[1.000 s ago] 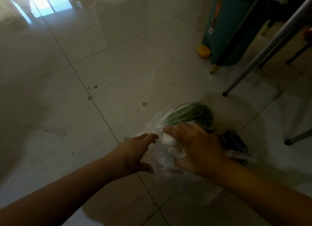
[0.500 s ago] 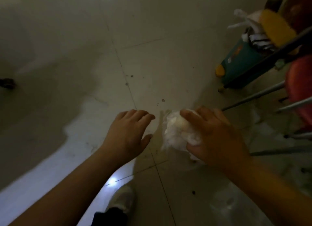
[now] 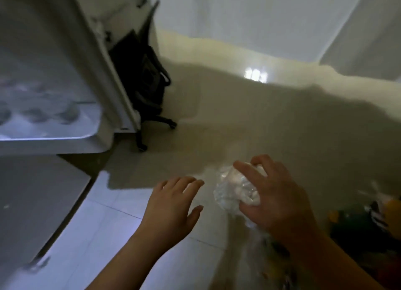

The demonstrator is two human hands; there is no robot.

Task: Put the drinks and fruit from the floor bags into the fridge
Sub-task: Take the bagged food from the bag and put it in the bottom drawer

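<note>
Head view, looking down at the floor (image 3: 249,120) beside an open fridge (image 3: 54,107). The right hand (image 3: 275,194) holds a small clear plastic bag (image 3: 233,190) off the floor, fingers and thumb curled round its crumpled top; pale rounded contents show through the film, but what they are cannot be told. The left hand (image 3: 171,205) is spread, fingers straight and apart, holding nothing, near the bag but not touching it. The fridge door shelf (image 3: 50,124), with round moulded hollows, sits at upper left, lit from within; a grey lower door (image 3: 32,203) below it appears closed. An office chair (image 3: 145,81) stands just beside the fridge. More bagged goods (image 3: 368,216) lie at lower right, blurred; contents not identifiable.

Assessment: the step in hand appears to be carrying the held bag to the fridge. Recommendations:
- Bring the free left hand under the bag to support its base; thin film gripped only at the top may tear or let contents slip.
- Keep the bag level and clear of the door shelf edge on approach.
- The interior shelves are out of view; a resting place should be confirmed before release.
- Set the bag down fully before letting go, so that round contents cannot roll out.
- Remaining goods on the floor are still to be moved.
</note>
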